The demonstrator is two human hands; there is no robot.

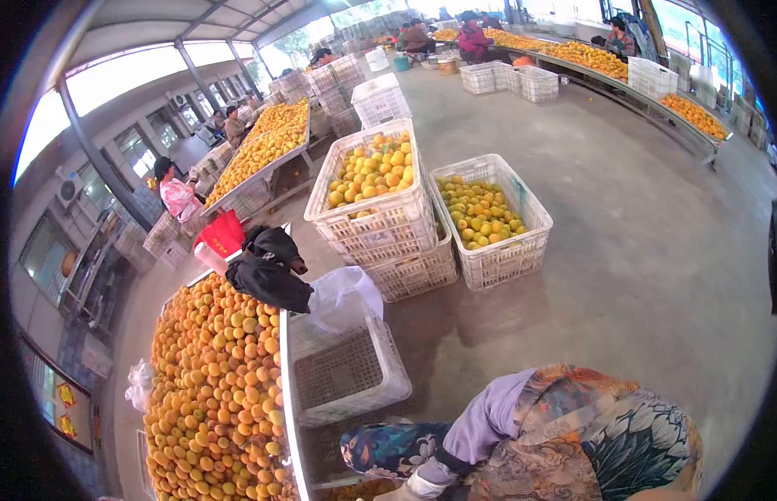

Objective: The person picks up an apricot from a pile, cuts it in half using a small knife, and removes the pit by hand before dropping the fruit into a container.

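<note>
My right hand (pixel 415 488), in a pale glove, is at the bottom edge of the view, below a purple cuff and patterned sleeve (pixel 497 417). Its fingers are mostly cut off by the frame, so whether it holds anything is hidden. Some orange fruit (pixel 363 489) shows just left of it, low beside the table edge. Up and to the left lies a sorting table covered in apricots (pixel 217 392), with a white rim (pixel 290 401). A white plastic crate (pixel 355 371) with a bare grid floor stands between the table and my knee (pixel 393 447). My left hand is out of view.
A black garment (pixel 271 271) and a red bag (pixel 222 234) lie at the table's far end. Stacked crates of apricots (pixel 372 171) stand ahead, beside a crate of greener fruit (pixel 484 213). Other people (pixel 178 192) sit at more fruit-covered tables (pixel 589 60) farther off.
</note>
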